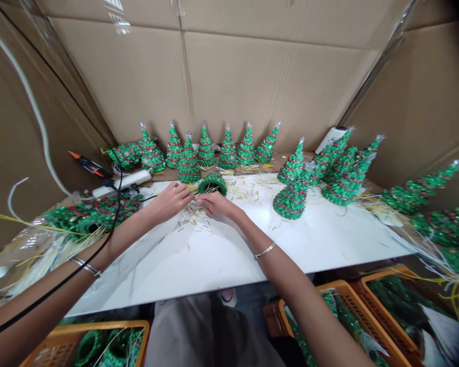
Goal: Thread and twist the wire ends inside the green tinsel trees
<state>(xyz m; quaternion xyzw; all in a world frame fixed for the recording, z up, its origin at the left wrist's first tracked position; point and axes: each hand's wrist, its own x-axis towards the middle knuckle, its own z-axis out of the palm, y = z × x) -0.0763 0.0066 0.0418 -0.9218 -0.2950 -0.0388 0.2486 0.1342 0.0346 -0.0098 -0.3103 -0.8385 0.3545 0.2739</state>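
Note:
My left hand (173,201) and my right hand (217,204) almost meet over the white worktop (229,244). The fingers of both are closed in a pinch on thin wire (195,195), mostly hidden by the fingertips. Just behind them, a green tinsel Christmas tree (216,179) lies on its side, its hollow base facing me. Short yellow, white and dark wire scraps (193,216) are scattered beneath and around my hands. Upright behind the lying tree stands another small tree (189,163) with red garland and a clear star top.
Several decorated trees (228,150) line the cardboard back wall; more stand at right (291,196). At left are a glue gun (87,165), a power strip (124,182) and a lying tree (99,211). A black cable (117,214) crosses my left forearm. Orange baskets (147,331) sit below.

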